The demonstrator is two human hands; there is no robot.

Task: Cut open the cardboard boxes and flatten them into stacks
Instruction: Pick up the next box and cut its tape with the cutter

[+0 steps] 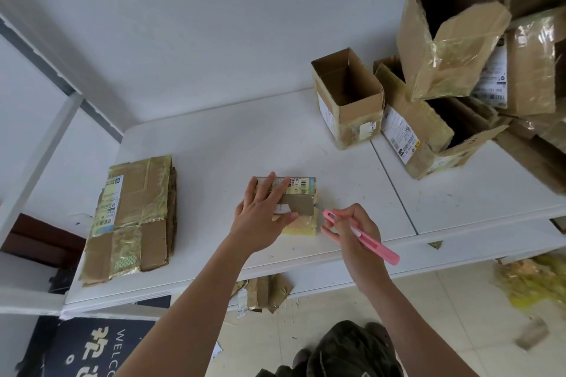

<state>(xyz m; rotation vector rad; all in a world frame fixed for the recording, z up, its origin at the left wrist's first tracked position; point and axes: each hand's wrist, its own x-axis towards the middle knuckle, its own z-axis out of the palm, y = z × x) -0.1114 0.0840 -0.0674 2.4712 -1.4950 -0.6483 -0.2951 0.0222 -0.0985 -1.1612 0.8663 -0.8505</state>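
Note:
A small taped cardboard box [301,205] lies on the white table [214,147] in front of me. My left hand [263,217] presses flat on its top with fingers spread. My right hand [352,229] grips a pink utility knife [364,239], and the blade tip touches the box's right edge. A stack of flattened cardboard [134,217] lies at the table's left. Open boxes stand at the back right: a small upright one [347,98], a tilted one [428,135] and a large one [447,24] on top.
More taped boxes [533,70] pile up at the far right edge. Cardboard scraps [263,292] and yellow tape bits [533,281] lie on the tiled floor below the table. A dark welcome mat [92,346] lies at bottom left. A white wall rises behind the table.

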